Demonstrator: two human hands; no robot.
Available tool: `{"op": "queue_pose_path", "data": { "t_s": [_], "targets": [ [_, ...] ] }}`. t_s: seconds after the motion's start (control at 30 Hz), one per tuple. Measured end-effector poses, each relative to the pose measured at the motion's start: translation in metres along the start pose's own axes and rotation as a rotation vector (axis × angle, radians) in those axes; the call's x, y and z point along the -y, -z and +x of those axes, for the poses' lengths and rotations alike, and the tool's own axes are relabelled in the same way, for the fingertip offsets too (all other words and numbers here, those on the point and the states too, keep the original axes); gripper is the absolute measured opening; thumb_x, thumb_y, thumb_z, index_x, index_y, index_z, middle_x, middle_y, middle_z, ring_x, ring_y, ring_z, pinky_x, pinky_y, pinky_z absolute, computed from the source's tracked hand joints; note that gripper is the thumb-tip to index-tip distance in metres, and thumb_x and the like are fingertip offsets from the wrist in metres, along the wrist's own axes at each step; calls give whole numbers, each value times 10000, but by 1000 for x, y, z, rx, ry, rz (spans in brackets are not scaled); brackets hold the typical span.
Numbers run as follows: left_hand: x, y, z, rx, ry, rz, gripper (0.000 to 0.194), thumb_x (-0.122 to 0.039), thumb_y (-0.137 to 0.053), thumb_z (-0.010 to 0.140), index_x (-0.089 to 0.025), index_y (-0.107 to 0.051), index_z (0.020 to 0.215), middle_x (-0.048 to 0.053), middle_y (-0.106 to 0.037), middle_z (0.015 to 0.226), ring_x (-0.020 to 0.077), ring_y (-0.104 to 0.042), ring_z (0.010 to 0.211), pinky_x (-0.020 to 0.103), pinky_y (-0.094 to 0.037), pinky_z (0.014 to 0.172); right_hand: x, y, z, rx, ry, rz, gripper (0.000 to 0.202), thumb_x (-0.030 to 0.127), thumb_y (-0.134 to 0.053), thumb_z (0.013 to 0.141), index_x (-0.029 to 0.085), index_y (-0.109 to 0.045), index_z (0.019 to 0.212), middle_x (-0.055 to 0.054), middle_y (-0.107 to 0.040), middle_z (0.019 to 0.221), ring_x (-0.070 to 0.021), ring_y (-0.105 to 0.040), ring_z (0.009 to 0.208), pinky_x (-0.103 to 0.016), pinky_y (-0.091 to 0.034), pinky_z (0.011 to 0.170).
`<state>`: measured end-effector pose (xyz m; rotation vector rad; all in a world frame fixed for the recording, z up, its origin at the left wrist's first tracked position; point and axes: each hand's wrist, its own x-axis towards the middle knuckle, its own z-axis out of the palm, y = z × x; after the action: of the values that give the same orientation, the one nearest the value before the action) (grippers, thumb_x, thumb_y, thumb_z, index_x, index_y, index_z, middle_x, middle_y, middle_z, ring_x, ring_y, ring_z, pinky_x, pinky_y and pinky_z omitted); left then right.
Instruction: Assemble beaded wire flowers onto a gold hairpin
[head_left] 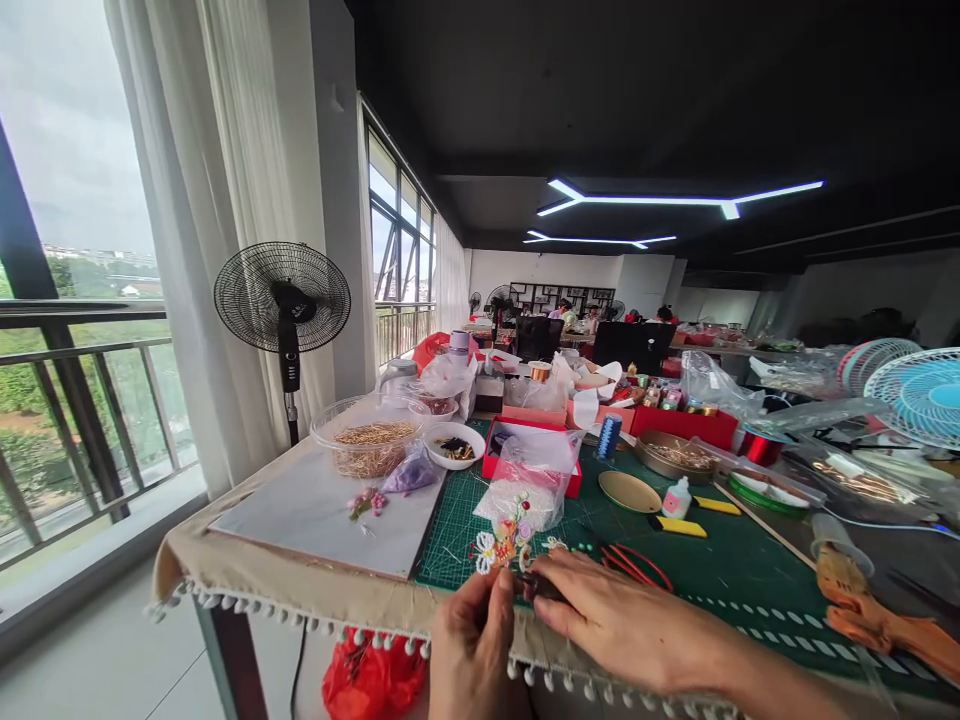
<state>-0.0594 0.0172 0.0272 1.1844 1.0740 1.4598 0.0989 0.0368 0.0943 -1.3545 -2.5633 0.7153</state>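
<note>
1. L hand point(471, 648) grip pinched on flower ornament point(507, 540) stem, blooms just above fingertips.
2. R hand point(622, 625) grip pressed together on same stem, from the right.
3. Ornament over green mat point(720, 570), desk point(247, 575) front edge.

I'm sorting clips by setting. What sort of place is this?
Probably a shared craft workshop. Both hands, left and right, hold a small beaded flower ornament over a green cutting mat, with bowls of beads and thread spools around, and more cluttered worktables behind.
</note>
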Motion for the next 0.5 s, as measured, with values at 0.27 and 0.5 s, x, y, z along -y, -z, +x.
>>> {"op": "queue_pose_path", "data": {
  "t_s": [0.27, 0.5],
  "targets": [
    [-2, 3, 1, -107, 41, 100, 487, -652, -640, 660, -174, -604, 575, -37, -389, 488, 123, -329, 499, 223, -249, 433, 2, 2, 6, 9, -31, 9, 494, 431, -357, 911, 147, -559, 1262, -183, -547, 1320, -321, -429, 1288, -513, -291, 1072],
    [5, 0, 1, -148, 113, 83, 505, -675, -618, 674, -173, -597, 713, -74, -316, 502, 90, -240, 477, 221, -172, 425, 4, 3, 8, 22, -26, -55, 521, 407, -321, 921, 74, -574, 1231, -258, -566, 1261, -384, -466, 1243, -568, -347, 1009]
  ]
}}
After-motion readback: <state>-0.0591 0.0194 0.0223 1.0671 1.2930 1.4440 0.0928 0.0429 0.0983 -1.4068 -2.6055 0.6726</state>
